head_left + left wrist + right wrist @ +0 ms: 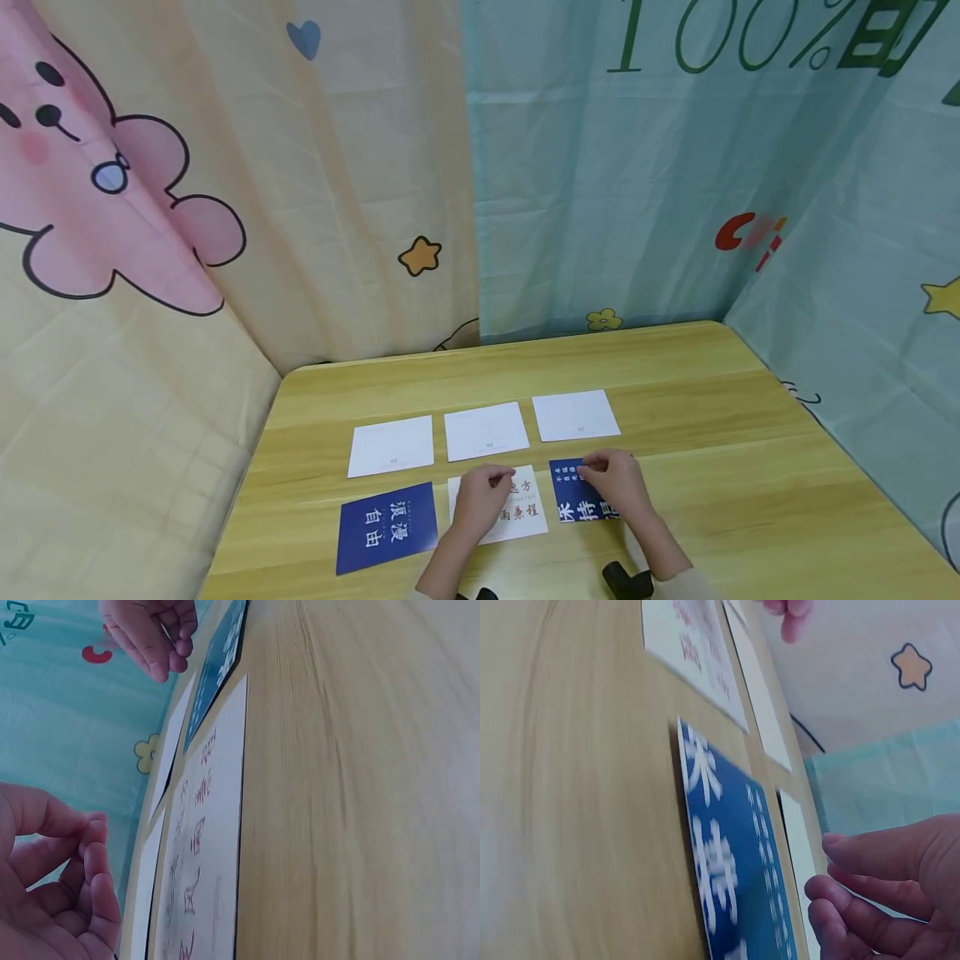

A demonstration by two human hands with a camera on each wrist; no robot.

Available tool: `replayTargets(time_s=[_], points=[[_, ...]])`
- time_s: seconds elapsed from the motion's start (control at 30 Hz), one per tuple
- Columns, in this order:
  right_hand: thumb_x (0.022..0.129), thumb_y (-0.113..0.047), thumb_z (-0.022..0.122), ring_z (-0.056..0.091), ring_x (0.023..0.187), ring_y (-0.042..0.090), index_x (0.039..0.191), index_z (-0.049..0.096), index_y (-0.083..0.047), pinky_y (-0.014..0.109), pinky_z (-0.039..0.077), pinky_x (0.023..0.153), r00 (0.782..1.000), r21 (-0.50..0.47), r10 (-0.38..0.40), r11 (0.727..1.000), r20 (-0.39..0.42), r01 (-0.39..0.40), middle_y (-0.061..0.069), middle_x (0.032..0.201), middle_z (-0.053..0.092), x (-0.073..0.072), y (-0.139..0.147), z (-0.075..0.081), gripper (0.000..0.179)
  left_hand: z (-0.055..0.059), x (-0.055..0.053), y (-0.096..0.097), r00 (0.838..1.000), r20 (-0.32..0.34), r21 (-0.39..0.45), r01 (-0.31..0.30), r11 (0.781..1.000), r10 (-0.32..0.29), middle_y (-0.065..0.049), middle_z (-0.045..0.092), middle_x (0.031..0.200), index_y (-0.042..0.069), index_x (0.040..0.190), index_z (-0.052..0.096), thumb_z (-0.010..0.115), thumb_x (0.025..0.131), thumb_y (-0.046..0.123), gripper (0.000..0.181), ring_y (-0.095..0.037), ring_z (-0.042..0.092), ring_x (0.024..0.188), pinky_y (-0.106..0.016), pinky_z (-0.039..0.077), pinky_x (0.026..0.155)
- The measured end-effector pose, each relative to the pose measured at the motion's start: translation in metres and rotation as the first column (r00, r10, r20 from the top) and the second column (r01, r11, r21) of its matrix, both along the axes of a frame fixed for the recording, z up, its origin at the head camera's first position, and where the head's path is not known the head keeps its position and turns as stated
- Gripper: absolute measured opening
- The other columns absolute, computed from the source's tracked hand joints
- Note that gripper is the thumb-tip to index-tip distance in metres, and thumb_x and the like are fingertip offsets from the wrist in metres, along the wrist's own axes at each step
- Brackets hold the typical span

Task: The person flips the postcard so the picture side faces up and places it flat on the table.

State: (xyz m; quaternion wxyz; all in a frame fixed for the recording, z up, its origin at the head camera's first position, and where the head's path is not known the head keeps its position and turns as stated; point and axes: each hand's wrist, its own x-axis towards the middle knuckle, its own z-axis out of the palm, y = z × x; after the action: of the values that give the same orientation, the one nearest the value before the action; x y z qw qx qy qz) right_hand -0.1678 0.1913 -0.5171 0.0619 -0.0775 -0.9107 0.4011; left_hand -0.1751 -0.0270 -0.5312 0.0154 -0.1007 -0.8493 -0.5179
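My left hand (pixel 482 500) hovers over the white card with red lettering (pixel 525 510), in the middle of the front row. Its thumb and fingers are loosely curled, with nothing between them in the left wrist view. Above the blue card with white lettering (pixel 573 500), at the front row's right end, is my right hand (pixel 618 482). A gap shows between its thumb and fingers (pixel 829 889), which hold nothing. In the head view this hand hides part of that card. Another blue card (pixel 386 527) lies at the front left.
Behind the front row lie three blank-looking white cards, at left (pixel 390 446), middle (pixel 486 431) and right (pixel 576 415). The wooden table (pixel 750 467) ends at a printed curtain (pixel 600 208) behind and at both sides.
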Motion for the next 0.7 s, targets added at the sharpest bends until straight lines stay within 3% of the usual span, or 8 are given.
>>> replayTargets(time_s=[0.27, 0.5, 0.7], points=[[0.076, -0.005, 0.072, 0.056, 0.063, 0.014, 0.08, 0.067, 0.0, 0.027, 0.047, 0.055, 0.99, -0.067, 0.124, 0.989, -0.072, -0.129, 0.001, 0.07, 0.061, -0.023, -0.044, 0.001, 0.009, 0.006, 0.001, -0.041, 0.994, 0.03, 0.041, -0.105, 0.994, 0.104, -0.004, 0.063, 0.076, -0.002, 0.095, 0.069, 0.059, 0.086, 0.005, 0.016, -0.011, 0.053, 0.066, -0.021, 0.044, 0.054], [0.076, -0.005, 0.072, 0.056, 0.064, 0.013, 0.081, 0.067, 0.0, 0.026, 0.047, 0.057, 0.976, -0.109, 0.208, 0.971, -0.067, -0.214, 0.001, 0.07, 0.06, -0.042, -0.08, 0.002, 0.008, 0.014, -0.002, -0.085, 0.964, 0.021, 0.011, -0.264, 0.964, 0.264, -0.006, 0.065, 0.079, -0.002, 0.096, 0.069, 0.058, 0.086, 0.007, 0.017, -0.013, 0.055, 0.067, -0.022, 0.043, 0.053], [0.077, -0.005, 0.071, 0.056, 0.064, 0.013, 0.081, 0.067, 0.0, 0.025, 0.048, 0.058, 0.957, -0.119, 0.273, 0.951, -0.1, -0.284, 0.001, 0.071, 0.06, -0.05, -0.104, 0.004, 0.008, 0.019, -0.005, -0.111, 0.947, -0.015, 0.038, -0.32, 0.947, 0.321, -0.01, 0.066, 0.083, -0.003, 0.098, 0.069, 0.058, 0.087, 0.006, 0.018, -0.016, 0.057, 0.071, -0.023, 0.044, 0.053]])
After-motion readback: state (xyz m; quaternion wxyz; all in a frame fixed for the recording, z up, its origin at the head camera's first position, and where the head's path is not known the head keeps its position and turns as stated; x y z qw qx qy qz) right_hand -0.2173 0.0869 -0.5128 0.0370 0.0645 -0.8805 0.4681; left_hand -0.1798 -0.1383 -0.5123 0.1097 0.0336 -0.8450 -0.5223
